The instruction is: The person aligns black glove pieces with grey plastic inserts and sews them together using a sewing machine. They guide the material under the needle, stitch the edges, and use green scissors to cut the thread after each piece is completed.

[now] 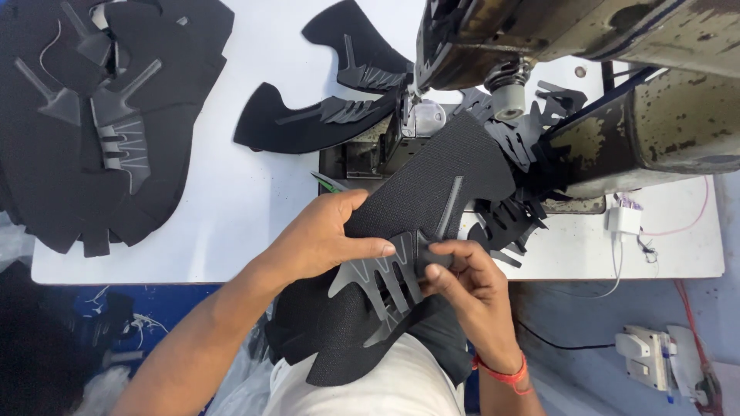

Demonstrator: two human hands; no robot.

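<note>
Two hands (324, 243) gripping one black mesh panel (432, 185), two finished panels (324, 123) on table (223, 200)

Black textured mesh shoe upper (432, 192), grey branching overlay (385, 277) on it. Stack of black cut pieces (100, 115) far left, grey overlays shown. Two black curved pieces (308, 123) with grey fins. White table (231, 192). Sewing machine (617, 77) dull olive, paint chipped dark. Red-orange wristband (505, 375). White charger (623, 221), pink cable.
</note>
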